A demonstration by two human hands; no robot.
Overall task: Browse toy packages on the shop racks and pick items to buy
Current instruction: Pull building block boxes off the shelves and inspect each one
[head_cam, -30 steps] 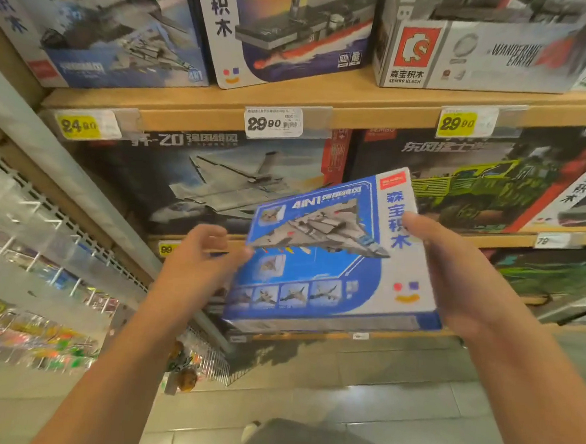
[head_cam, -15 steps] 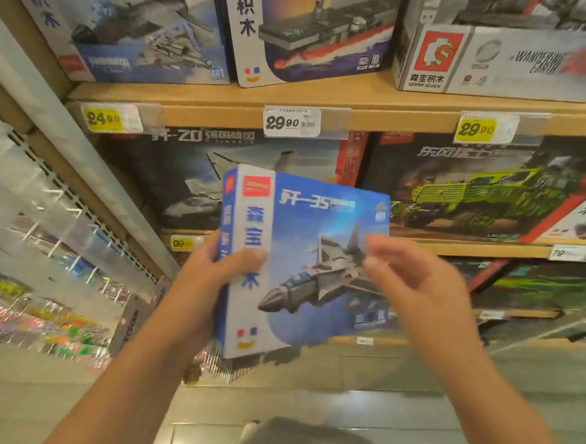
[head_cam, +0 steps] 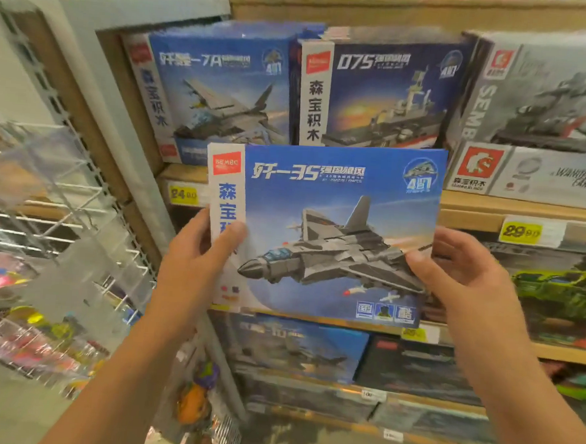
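**Fighter-jet block set held up in front of shelves**

Blue fighter-jet box (head_cam: 322, 230) held upright, front face toward camera, in front of the wooden shelf (head_cam: 491, 208). Left hand (head_cam: 192, 267) gripping box's left edge, thumb curled over the white side strip, fingers behind. Right hand (head_cam: 463, 277) gripping box's right edge, thumb pressed on the front near the jet's wing, fingers curled behind. Both hands grasping the box, neither released.

Above the box, on the shelf: blue jet box marked 7A (head_cam: 217, 90) upper left, dark warship box marked 075 (head_cam: 378, 93) directly above, grey Sembo box (head_cam: 541, 117) upper right. Yellow price tag 24.90 (head_cam: 183, 194) on the shelf edge just left of the box, partly hidden by it. Yellow price tag 29.90 (head_cam: 521, 232) on the shelf edge right of the box. Green vehicle box (head_cam: 561, 296) right of the box, behind the right hand. Darker boxes below the box, blurred. Wire rack (head_cam: 62, 207) with clear packets far left of the box, contents blurred.
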